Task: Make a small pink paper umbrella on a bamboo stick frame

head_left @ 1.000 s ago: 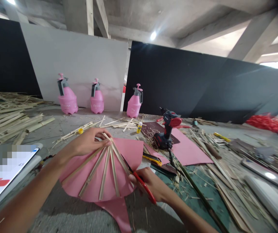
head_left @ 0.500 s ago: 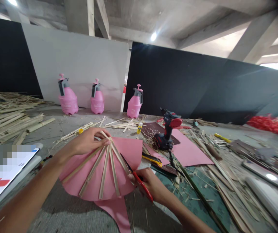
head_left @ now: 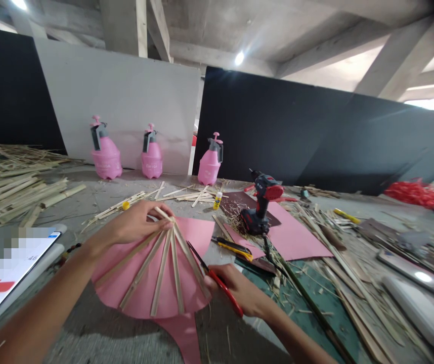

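Lying on the concrete floor (head_left: 88, 323): a pink paper sheet (head_left: 194, 235), bamboo strips (head_left: 162, 268) fanned across most of it, one part bare. Left hand (head_left: 135, 225) pinches the strips' meeting point; right hand (head_left: 240, 293) closes around red-handled scissors (head_left: 220, 285), blades together beside the sheet's edge.

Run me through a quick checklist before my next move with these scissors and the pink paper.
1. Left hand pinching the top of the strips: ok.
2. Strips fanned out over the pink paper: ok.
3. Strips fixed to the paper: cannot tell, no glue or tape shows.
4. Scissors gripped in the right hand: ok.
5. Paper between the blades: cannot tell, they lie over its edge.
6. Drill away from both hands: ok.
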The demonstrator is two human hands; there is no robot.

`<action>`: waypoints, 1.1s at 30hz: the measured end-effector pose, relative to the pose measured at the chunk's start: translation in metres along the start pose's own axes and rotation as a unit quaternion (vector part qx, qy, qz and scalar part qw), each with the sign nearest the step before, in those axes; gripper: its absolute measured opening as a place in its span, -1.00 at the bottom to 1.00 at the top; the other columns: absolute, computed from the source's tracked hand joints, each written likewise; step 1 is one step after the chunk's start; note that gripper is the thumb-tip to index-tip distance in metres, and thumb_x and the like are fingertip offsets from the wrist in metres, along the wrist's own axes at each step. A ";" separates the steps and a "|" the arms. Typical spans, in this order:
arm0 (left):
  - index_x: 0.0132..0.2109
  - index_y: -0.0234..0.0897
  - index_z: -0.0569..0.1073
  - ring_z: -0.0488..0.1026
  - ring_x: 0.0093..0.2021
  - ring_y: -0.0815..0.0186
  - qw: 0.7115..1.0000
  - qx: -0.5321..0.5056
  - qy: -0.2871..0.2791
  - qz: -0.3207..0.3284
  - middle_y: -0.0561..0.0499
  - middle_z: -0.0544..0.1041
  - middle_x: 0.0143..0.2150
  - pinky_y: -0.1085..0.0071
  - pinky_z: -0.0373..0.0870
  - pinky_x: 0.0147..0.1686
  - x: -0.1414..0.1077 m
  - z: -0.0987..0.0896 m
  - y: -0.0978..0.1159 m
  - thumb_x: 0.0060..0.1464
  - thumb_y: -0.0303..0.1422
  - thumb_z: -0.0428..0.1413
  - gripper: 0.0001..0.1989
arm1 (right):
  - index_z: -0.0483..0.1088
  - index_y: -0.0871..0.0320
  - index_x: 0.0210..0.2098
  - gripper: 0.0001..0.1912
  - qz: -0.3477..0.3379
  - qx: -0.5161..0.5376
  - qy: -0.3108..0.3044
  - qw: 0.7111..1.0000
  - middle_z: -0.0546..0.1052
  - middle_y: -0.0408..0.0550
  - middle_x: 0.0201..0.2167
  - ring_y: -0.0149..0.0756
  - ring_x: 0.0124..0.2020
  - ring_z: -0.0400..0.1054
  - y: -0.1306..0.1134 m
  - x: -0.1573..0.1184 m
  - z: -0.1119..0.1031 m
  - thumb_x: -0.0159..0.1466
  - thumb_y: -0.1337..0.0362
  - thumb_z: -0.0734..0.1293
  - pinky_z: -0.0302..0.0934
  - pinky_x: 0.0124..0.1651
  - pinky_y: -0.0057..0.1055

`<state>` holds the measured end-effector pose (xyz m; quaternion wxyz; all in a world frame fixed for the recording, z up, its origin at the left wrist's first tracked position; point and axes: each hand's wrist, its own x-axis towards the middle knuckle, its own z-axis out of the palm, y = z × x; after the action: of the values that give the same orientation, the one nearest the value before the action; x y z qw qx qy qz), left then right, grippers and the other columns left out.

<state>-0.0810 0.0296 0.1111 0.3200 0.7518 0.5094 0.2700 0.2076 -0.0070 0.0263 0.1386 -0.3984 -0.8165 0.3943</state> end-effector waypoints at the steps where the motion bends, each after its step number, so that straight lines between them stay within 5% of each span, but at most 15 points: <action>1: -0.08 -0.27 0.54 0.59 -0.18 0.17 1.000 -0.001 0.001 0.003 -0.10 0.66 -0.17 0.30 0.45 -0.16 0.000 -0.001 -0.003 0.15 -0.14 0.20 -0.69 | 0.11 0.14 -0.52 -0.43 -0.003 0.008 -0.011 1.000 0.10 -0.27 -0.55 -0.42 -0.48 -0.02 0.000 -0.001 -0.001 0.38 -0.18 0.18 -0.15 -0.44 -0.44; 7: -0.03 -0.22 0.52 0.60 -0.17 0.17 1.000 -0.005 0.003 0.009 -0.07 0.67 -0.16 0.34 0.45 -0.20 0.001 -0.005 -0.013 0.16 -0.09 0.21 -0.65 | 0.10 0.14 -0.50 -0.45 0.003 0.013 -0.033 0.999 0.06 -0.27 -0.53 -0.42 -0.47 -0.02 0.006 -0.002 -0.003 0.40 -0.15 0.17 -0.15 -0.44 -0.44; 13: -0.08 -0.24 0.54 0.60 -0.13 0.15 1.000 -0.009 -0.008 0.008 -0.09 0.67 -0.14 0.30 0.45 -0.13 0.000 0.001 -0.001 0.16 -0.13 0.20 -0.70 | 0.12 0.14 -0.51 -0.46 -0.003 0.025 -0.036 0.999 0.08 -0.26 -0.53 -0.41 -0.47 -0.02 0.004 -0.002 -0.004 0.39 -0.14 0.18 -0.15 -0.44 -0.44; 33: -0.10 -0.31 0.52 0.54 -0.23 0.19 0.999 -0.030 -0.019 -0.021 -0.07 0.63 -0.24 0.32 0.41 -0.20 0.002 0.018 0.006 0.14 -0.20 0.19 -0.72 | 0.04 0.14 -0.58 -0.37 -0.001 0.004 0.031 1.000 0.00 -0.27 -0.58 -0.45 -0.52 -0.11 0.008 0.002 0.010 0.38 -0.20 0.17 -0.25 -0.51 -0.43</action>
<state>-0.0629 0.0261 0.1042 0.3574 0.7365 0.5102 0.2636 0.2048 -0.0077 0.0134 0.1659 -0.4090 -0.8105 0.3850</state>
